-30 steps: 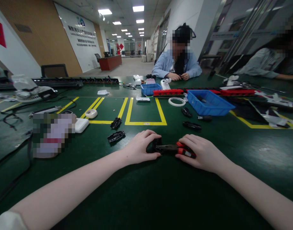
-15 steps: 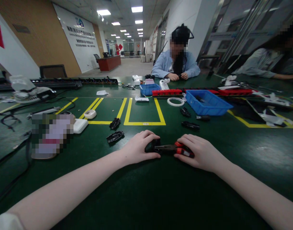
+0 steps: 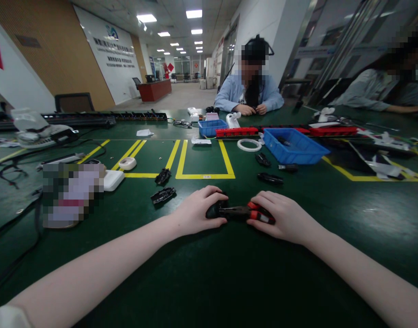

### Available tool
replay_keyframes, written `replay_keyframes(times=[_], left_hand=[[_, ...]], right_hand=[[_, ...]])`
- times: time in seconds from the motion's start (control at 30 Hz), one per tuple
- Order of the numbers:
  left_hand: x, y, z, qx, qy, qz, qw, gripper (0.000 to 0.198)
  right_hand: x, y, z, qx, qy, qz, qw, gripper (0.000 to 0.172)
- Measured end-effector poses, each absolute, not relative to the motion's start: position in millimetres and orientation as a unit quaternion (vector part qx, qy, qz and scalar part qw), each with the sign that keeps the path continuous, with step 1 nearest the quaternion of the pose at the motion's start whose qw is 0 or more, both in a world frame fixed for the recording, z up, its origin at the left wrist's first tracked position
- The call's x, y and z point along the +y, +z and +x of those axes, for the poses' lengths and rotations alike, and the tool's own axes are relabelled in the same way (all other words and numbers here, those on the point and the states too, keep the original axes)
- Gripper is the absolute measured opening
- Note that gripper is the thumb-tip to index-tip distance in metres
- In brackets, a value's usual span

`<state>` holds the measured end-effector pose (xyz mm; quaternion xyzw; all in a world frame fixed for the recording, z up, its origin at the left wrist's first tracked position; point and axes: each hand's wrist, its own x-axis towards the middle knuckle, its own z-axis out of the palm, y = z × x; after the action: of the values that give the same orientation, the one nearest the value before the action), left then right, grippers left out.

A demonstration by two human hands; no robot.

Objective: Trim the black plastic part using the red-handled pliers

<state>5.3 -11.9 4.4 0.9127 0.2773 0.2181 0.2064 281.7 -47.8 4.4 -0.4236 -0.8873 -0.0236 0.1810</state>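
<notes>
My left hand (image 3: 198, 209) rests on the green table (image 3: 209, 273), its fingers curled round a small black part (image 3: 216, 209). My right hand (image 3: 284, 216) grips the red-and-black handles of a pair of pliers (image 3: 245, 212). The pliers' dark jaws point left and meet the black part between my two hands. Both hands lie low on the table top, close together.
Two black parts (image 3: 164, 195) (image 3: 163, 176) lie left of my hands, two more (image 3: 270, 178) (image 3: 262, 159) ahead on the right. A blue bin (image 3: 293, 146), a white tape ring (image 3: 249, 145) and red strips (image 3: 236, 132) sit farther back. Two people sit across the table.
Both hands have stayed put on the black part and the pliers. Only the view has shifted slightly.
</notes>
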Motion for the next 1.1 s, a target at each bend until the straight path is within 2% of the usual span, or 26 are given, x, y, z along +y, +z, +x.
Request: replay_keyframes(times=[1.1], left_hand=[[-11.2,4.0,5.0,0.272,0.219,0.912,0.214,0.05]], right_hand=[[-48.0,4.9,282.2,-0.887,-0.027,-0.424,0.183,0.032]])
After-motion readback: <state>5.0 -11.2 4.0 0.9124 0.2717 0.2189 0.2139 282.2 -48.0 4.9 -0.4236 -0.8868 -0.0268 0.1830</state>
